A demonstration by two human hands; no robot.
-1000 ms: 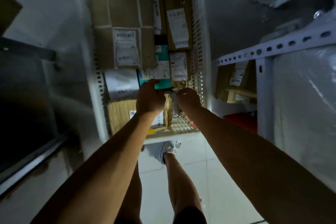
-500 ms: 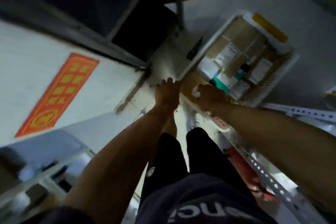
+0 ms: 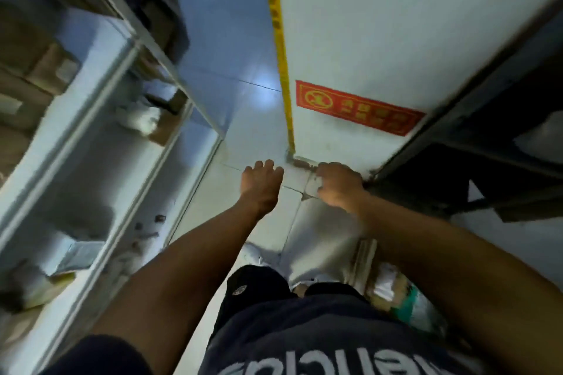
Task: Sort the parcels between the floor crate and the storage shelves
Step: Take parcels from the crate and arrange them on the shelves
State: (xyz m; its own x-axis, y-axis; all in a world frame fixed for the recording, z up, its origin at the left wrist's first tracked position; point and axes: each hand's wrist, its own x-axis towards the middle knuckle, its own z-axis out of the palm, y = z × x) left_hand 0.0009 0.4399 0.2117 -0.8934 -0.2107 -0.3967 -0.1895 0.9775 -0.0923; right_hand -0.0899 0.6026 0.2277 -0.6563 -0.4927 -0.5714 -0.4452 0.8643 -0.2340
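Both my arms reach forward over the tiled floor. My left hand (image 3: 261, 184) has relaxed fingers and holds nothing that I can see. My right hand (image 3: 338, 185) is curled, and a small pale parcel (image 3: 313, 183) seems pinched at its fingertips; blur hides its shape. The white floor crate (image 3: 365, 259) shows only as a rim at lower right, behind my right forearm, with a teal parcel (image 3: 406, 307) inside. White storage shelves (image 3: 100, 119) run along the left and carry brown boxes (image 3: 45, 67) and pale bags (image 3: 143, 120).
A dark metal rack (image 3: 475, 161) stands at right. On the white wall ahead are a red sign (image 3: 359, 108) and a yellow strip (image 3: 280, 49). A narrow aisle of floor tiles (image 3: 243, 85) lies between shelves and wall. My legs and shoe (image 3: 253, 253) are below.
My view has swung away from the crate, which went from straight ahead to lower right. Both hands lifted out of the crate; the right one now carries a small pale item.
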